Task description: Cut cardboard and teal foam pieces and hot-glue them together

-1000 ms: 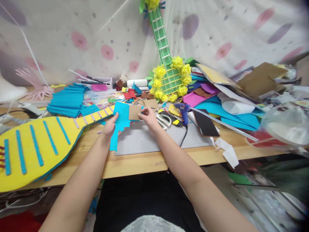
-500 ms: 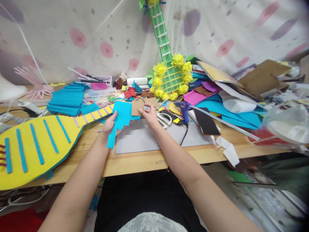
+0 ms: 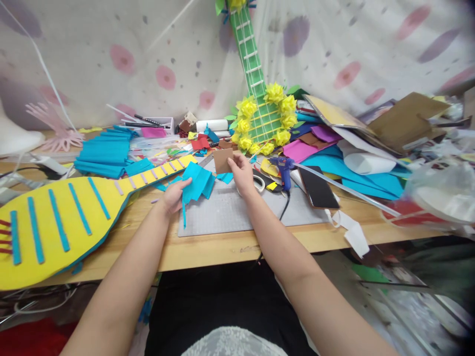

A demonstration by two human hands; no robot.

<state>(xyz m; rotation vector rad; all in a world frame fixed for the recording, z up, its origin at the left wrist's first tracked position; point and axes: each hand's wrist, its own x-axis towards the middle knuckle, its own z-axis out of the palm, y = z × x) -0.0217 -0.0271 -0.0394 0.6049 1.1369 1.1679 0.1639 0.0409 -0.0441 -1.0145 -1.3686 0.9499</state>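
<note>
In my left hand (image 3: 174, 195) I grip a blue piece of crepe paper (image 3: 198, 183) with a stepped, ragged edge; a narrow strip of it hangs down. My right hand (image 3: 241, 170) pinches a small brown square of cardboard (image 3: 221, 161), held up just right of the paper and apart from it. Both are above the grey cutting mat (image 3: 222, 217). To the left lies a yellow cardboard lute shape (image 3: 74, 222) with blue and lilac strips across it. White-handled scissors (image 3: 259, 184) are partly hidden behind my right hand.
A blue glue gun (image 3: 285, 173) stands right of the mat, its cord trailing forward. Beside it lie a phone (image 3: 317, 187) and a long clear stick (image 3: 349, 190). A green guitar model with yellow flowers (image 3: 256, 116) leans at the back. Folded blue paper (image 3: 104, 151) sits back left.
The blue paper has folded over and tilted, moving right in my left hand. My right hand has moved slightly right with the cardboard, which now stands apart from the paper.
</note>
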